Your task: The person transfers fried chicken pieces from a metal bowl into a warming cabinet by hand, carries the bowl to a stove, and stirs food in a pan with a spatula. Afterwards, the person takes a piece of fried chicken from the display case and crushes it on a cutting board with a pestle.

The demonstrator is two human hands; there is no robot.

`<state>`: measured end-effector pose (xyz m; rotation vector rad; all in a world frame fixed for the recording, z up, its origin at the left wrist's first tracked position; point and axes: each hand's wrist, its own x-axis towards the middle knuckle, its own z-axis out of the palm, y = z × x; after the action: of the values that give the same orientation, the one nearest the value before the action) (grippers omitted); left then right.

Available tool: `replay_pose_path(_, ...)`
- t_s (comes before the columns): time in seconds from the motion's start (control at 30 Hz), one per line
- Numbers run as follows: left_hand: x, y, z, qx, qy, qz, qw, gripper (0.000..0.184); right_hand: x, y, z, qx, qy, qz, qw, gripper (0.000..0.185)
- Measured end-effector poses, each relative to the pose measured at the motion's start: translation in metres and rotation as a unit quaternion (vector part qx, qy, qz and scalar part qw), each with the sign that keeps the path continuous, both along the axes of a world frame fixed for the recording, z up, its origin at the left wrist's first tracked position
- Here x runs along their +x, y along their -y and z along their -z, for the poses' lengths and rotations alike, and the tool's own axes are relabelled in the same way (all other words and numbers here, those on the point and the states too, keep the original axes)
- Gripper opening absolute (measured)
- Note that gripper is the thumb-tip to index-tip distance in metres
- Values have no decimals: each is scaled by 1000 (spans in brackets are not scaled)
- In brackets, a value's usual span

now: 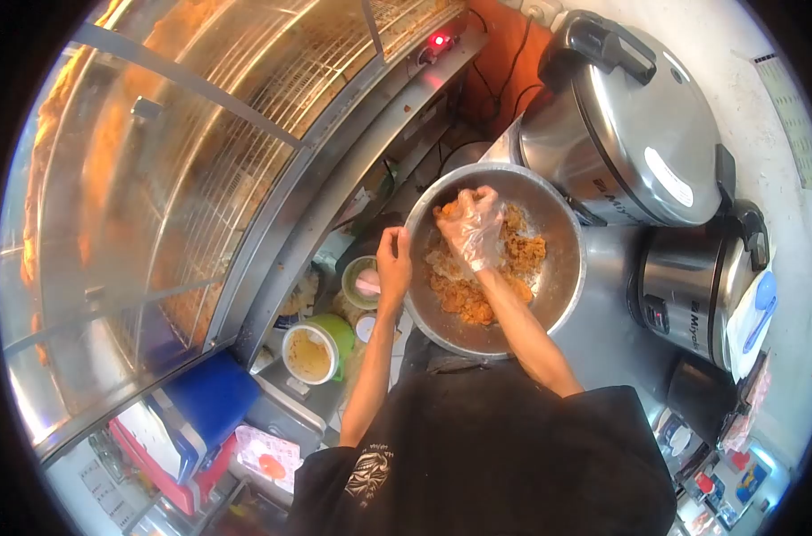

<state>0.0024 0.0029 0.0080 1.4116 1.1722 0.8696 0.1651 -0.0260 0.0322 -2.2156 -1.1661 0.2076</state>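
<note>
A large metal mixing bowl point(562, 295) holds orange-brown, crumbly fried food point(467, 302), with clumps and loose bits along its inner wall. My left hand point(394, 261) is bare and grips the bowl's left rim, thumb and fingers closed on it. Inside the bowl, my right hand point(474, 230) wears a clear plastic glove. Its fingers curl round some of the food near the upper left of the bowl, where an orange piece shows beside the fingertips. The exact kind of food cannot be made out.
Two steel rice cookers point(571, 134) stand beyond and right of the bowl. A glass-fronted display warmer point(182, 179) with wire racks fills the left. Below it are a green-and-white tub point(310, 350) of yellowish paste, a small green bowl point(356, 284) and a blue bin point(211, 393).
</note>
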Motion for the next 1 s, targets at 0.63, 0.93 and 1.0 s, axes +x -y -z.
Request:
replay_pose_path(0.63, -3, 4, 0, -38, 24, -30, 999, 32, 81, 10, -41, 332, -758, 215, 519, 20)
replay_pose_path(0.93, -3, 7, -1, 3, 30, -29, 999, 31, 159, -196, -142, 406, -822, -67, 395, 36)
replay_pose_path(1.0, -3, 7, 2, -5, 30, -29, 999, 30, 174, -285, -188, 397, -838, -152, 342, 37)
